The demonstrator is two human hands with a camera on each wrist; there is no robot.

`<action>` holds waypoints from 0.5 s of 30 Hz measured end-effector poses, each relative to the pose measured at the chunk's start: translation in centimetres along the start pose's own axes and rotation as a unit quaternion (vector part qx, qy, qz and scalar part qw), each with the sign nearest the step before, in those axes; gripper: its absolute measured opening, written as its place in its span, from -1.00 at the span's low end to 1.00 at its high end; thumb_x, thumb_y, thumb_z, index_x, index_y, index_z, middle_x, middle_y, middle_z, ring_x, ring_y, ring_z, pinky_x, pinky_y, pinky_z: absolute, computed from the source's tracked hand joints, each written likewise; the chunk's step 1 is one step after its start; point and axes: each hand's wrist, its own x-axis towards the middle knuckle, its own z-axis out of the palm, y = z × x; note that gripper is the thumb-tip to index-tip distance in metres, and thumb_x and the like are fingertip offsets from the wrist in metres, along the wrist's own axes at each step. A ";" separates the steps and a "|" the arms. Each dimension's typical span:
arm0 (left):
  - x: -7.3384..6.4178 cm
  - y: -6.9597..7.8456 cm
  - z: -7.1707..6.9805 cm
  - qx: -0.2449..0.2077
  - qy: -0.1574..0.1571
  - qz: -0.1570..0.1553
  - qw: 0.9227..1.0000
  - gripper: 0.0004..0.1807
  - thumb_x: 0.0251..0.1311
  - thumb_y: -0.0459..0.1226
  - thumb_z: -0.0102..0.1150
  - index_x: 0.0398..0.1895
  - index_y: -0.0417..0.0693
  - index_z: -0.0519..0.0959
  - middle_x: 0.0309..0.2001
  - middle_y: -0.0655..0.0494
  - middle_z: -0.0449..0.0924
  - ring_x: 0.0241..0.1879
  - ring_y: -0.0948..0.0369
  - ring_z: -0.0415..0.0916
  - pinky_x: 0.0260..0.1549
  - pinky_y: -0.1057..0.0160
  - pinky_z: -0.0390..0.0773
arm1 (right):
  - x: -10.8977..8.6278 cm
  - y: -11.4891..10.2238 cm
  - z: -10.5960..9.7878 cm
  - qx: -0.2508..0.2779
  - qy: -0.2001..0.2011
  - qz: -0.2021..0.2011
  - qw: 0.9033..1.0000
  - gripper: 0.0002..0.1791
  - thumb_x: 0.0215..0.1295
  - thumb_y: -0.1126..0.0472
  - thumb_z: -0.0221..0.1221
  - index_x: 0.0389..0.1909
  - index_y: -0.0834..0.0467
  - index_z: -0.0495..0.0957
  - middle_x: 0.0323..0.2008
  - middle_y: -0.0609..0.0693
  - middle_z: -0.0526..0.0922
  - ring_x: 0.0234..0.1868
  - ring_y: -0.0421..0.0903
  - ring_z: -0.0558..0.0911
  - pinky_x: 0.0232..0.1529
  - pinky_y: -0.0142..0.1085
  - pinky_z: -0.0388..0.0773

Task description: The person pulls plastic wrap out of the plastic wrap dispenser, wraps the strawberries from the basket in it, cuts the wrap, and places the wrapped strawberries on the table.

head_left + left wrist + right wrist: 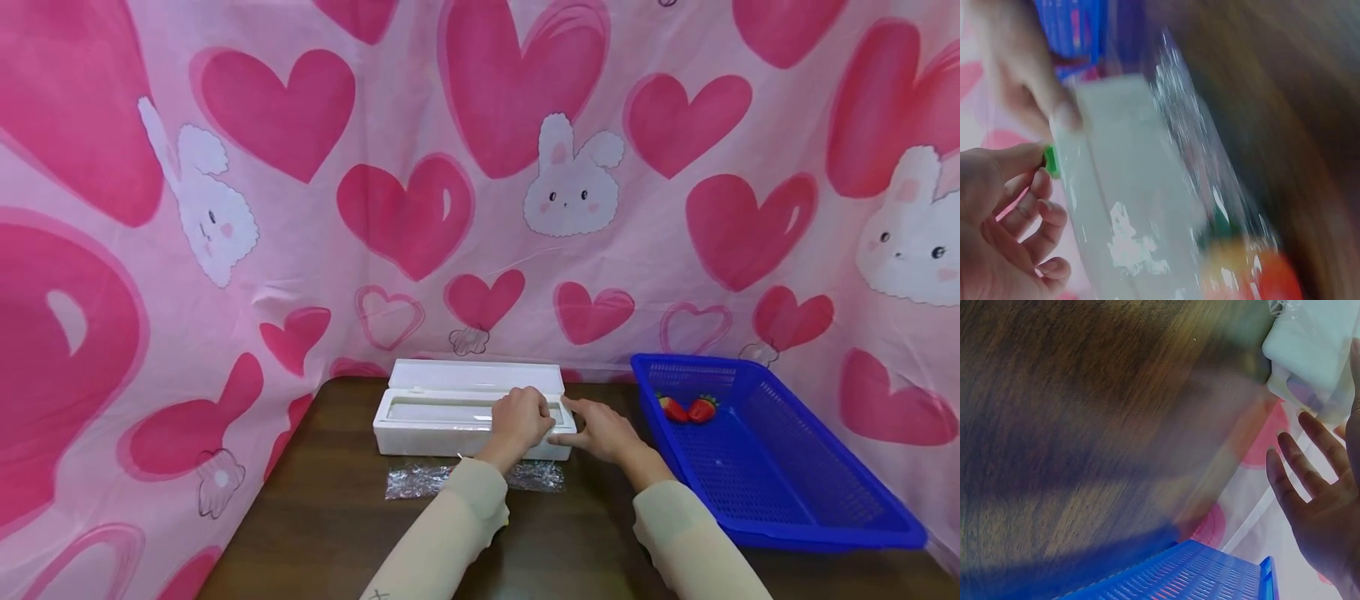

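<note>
A white cling film dispenser box (pixel 435 440) lies lengthwise on the table, its lid (pixel 472 375) raised at the back. My left hand (pixel 521 421) is over its right part; in the left wrist view its thumb and finger pinch a small green slide cutter (pixel 1052 161) at the box's edge. My right hand (pixel 606 432) holds the box's right end between thumb and index finger, the other fingers (pixel 1300 465) spread out straight. Clear cling film (pixel 416 481) hangs from the front onto the table. A blurred strawberry (pixel 1266 275) shows by the film, hidden behind my left arm in the head view.
A blue plastic basket (pixel 825 467) stands at the right, close to my right forearm. Two strawberries (pixel 702 409) lie at its far left corner. The brown wooden table (pixel 322 517) meets a pink heart-patterned cloth at the back and left.
</note>
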 end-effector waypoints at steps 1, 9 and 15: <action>-0.1 -0.7 -0.5 0.002 -0.002 -0.003 1.000 -0.73 0.02 -0.17 0.48 -0.74 0.23 0.63 -0.64 0.34 0.53 -0.57 0.26 0.48 -0.53 0.20 0.46 | 0.0 -0.1 0.0 0.001 -0.003 0.004 1.000 -0.01 0.07 -0.36 0.41 0.44 0.09 0.43 0.03 0.06 0.70 -0.02 0.06 0.64 -0.06 0.20 0.60; -2.9 -9.7 -6.4 -0.010 -0.003 -0.054 0.999 -0.80 0.08 -0.15 0.47 -0.64 0.18 0.68 -0.59 0.31 0.57 -0.51 0.24 0.47 -0.46 0.14 0.45 | -0.2 0.0 -0.3 -0.003 -0.018 0.027 0.999 0.07 0.10 -0.43 0.33 0.51 0.12 0.32 0.33 0.24 0.51 0.31 0.27 0.49 0.15 0.35 0.43; -6.3 -17.2 -11.0 0.015 0.042 -0.124 0.991 -0.86 0.12 -0.11 0.49 -0.55 0.22 0.73 -0.56 0.26 0.57 -0.43 0.16 0.48 -0.38 0.03 0.47 | -0.1 -0.3 0.0 0.005 -0.025 0.021 0.999 0.09 0.09 -0.44 0.32 0.50 0.14 0.32 0.32 0.28 0.51 0.30 0.31 0.48 0.12 0.37 0.43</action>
